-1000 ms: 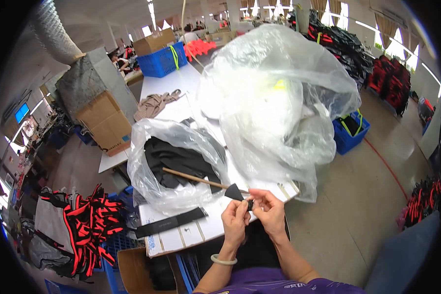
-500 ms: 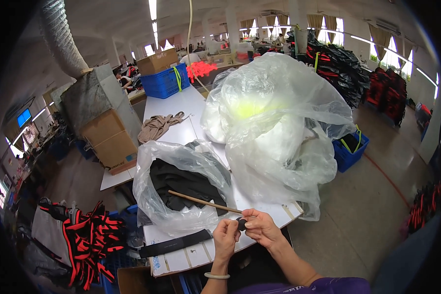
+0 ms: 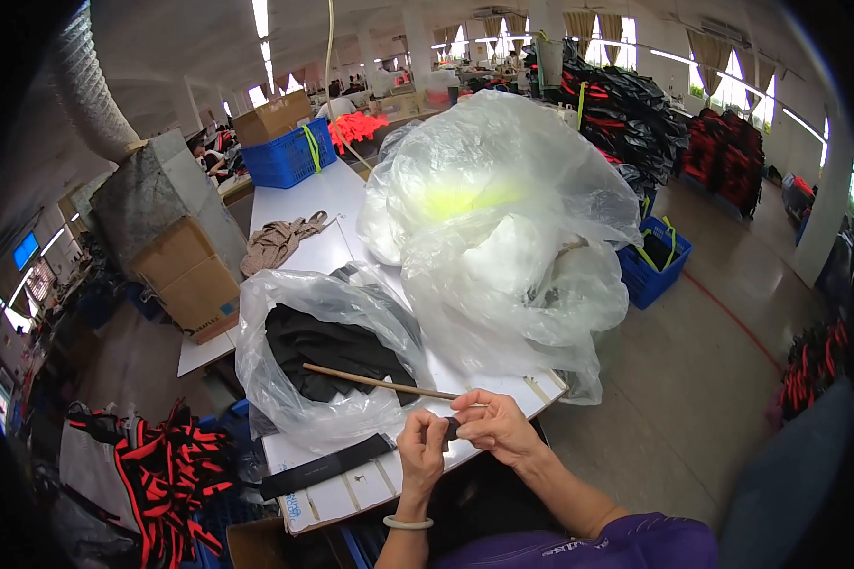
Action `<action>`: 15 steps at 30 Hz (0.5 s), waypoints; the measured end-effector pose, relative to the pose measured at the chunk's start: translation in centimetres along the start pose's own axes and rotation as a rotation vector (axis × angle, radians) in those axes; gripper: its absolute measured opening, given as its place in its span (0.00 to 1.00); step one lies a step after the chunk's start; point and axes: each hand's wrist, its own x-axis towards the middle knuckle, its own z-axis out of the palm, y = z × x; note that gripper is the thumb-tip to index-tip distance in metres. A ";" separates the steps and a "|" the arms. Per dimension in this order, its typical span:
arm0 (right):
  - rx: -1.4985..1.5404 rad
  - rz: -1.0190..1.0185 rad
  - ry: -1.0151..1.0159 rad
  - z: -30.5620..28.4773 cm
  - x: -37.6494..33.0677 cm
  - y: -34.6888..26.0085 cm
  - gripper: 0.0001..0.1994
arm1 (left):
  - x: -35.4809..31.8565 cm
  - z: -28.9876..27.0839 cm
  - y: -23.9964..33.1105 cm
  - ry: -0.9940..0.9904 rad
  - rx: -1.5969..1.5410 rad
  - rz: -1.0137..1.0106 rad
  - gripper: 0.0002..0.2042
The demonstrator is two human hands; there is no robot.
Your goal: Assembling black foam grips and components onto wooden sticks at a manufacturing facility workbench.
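1 small black piece (image 3: 452, 430), pinched between closed fingertips of left hand (image 3: 421, 452) and right hand (image 3: 496, 426); 1 slender brown stick (image 3: 372, 379), 1 flat black strip (image 3: 327, 467), both left of grip.

Black piece (image 3: 452, 430) mostly behind fingers (image 3: 481, 427)

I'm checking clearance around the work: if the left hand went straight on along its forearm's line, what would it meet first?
Most likely the brown stick, which crosses the line just beyond the left hand; whether the hand would pass above or below it is unclear from this view.
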 end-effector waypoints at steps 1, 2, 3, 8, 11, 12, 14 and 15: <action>0.002 0.002 0.004 0.0 0.0 0.2 0.15 | -0.1 0.2 -0.1 -0.001 0.000 -0.004 0.08; 0.222 0.039 -0.065 0.0 0.1 0.4 0.17 | -0.2 0.3 -0.3 0.000 -0.060 0.036 0.08; 0.443 0.076 -0.135 0.0 0.2 0.5 0.19 | -0.2 0.5 -0.3 0.001 -0.119 0.078 0.08; 0.383 0.090 -0.311 0.0 1.0 -1.0 0.20 | 0.4 0.3 0.5 0.012 -0.086 0.097 0.07; -0.412 -0.065 -0.176 1.1 0.3 -1.8 0.23 | 0.3 -0.2 -0.2 0.053 -0.030 -0.001 0.07; -0.482 -0.090 -0.140 1.1 0.2 -1.8 0.23 | 0.2 -0.2 -0.4 0.044 0.020 -0.011 0.07; -0.557 -0.116 -0.102 1.4 -0.8 -1.5 0.23 | -0.3 0.0 -0.2 0.036 0.066 -0.017 0.07; -0.656 -0.191 -0.041 1.9 -1.5 -1.3 0.23 | -0.4 0.1 0.0 0.034 0.062 -0.005 0.07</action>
